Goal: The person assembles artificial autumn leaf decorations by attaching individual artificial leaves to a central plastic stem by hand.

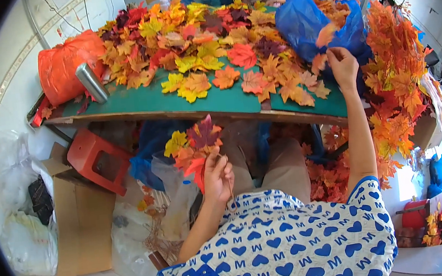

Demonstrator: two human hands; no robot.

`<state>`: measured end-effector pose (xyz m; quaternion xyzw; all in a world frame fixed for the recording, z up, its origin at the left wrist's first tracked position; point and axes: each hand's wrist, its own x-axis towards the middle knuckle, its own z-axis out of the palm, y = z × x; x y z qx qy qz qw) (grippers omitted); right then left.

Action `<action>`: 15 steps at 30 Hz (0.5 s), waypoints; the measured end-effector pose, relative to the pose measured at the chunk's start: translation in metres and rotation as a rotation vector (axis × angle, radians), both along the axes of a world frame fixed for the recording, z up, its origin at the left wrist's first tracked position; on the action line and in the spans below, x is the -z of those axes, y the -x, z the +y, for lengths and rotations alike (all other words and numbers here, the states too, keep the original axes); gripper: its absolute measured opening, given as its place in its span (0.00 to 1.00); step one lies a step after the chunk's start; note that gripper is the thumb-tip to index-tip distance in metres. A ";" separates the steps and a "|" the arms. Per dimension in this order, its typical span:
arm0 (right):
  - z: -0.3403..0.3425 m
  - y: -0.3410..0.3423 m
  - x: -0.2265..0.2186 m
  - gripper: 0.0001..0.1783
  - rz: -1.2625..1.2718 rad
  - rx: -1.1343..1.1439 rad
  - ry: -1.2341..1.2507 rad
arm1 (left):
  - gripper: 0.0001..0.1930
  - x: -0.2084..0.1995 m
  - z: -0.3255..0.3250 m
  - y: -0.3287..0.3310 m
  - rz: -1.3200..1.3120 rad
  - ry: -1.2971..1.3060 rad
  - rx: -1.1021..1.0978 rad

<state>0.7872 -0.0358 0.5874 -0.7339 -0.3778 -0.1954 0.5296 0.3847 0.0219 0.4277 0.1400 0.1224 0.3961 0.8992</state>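
The left hand (pixel 217 177) is closed, and its grip pinches the thin stem of a small bunch of artificial maple leaves in red, yellow, orange and dark purple (pixel 195 145). The bunch stands just above this grip, below the front edge of the green tabletop (pixel 146 100). The right hand (pixel 342 65) is raised over the far right part of the tabletop, and its fingers press together on one single orange fabric leaf (pixel 327 34), just above the grip.

Judging from this, the bunch has only a few leaves so far, and much work seems to remain: a large loose heap of coloured leaves (pixel 204 36) lies left of the right grip, touching the tabletop. Long finished-looking orange leaf branches (pixel 397 80) hang just right of that grip.

As for packages, a crumpled blue plastic bag (pixel 303 19) sits just beside the right grip. An orange plastic sack (pixel 63 66) and a shiny metal cylinder (pixel 91 83) lie far to its left. Left of the left grip are a red plastic stool (pixel 92 158), a flat brown cardboard box (pixel 77 219) and white plastic bags (pixel 23 242). No label is readable.
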 end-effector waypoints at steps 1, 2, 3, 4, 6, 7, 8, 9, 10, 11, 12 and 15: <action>-0.001 0.014 -0.001 0.08 0.016 -0.003 0.026 | 0.16 -0.008 -0.003 -0.004 0.110 -0.001 -0.043; 0.001 0.033 0.004 0.09 0.287 -0.234 -0.145 | 0.16 -0.008 -0.004 -0.007 0.145 -0.058 -0.064; -0.002 0.055 0.010 0.11 0.573 -0.439 -0.319 | 0.15 -0.007 -0.005 -0.009 0.188 -0.111 -0.074; -0.008 0.082 0.012 0.11 0.739 -0.489 -0.304 | 0.13 -0.011 -0.004 -0.013 0.248 -0.152 -0.082; -0.009 0.127 0.045 0.10 0.885 -0.687 -0.392 | 0.16 -0.006 -0.004 -0.015 0.237 -0.224 -0.049; -0.010 0.148 0.064 0.10 1.027 -0.794 -0.395 | 0.16 -0.004 -0.003 -0.018 0.224 -0.247 -0.027; -0.008 0.168 0.082 0.10 1.161 -0.904 -0.409 | 0.15 -0.004 -0.003 -0.019 0.174 -0.255 -0.016; -0.006 0.188 0.098 0.10 1.252 -0.902 -0.336 | 0.16 -0.007 -0.004 -0.019 0.203 -0.238 -0.027; -0.005 0.208 0.112 0.10 1.335 -0.898 -0.264 | 0.16 -0.009 -0.004 -0.019 0.226 -0.225 -0.034; -0.002 0.224 0.124 0.10 1.388 -0.869 -0.233 | 0.16 -0.009 -0.003 -0.018 0.241 -0.206 -0.045; 0.000 0.238 0.137 0.10 1.437 -0.833 -0.206 | 0.16 -0.008 -0.004 -0.017 0.256 -0.215 -0.070; 0.004 0.256 0.160 0.11 1.581 -0.772 -0.269 | 0.16 0.000 -0.004 -0.015 0.293 -0.229 -0.103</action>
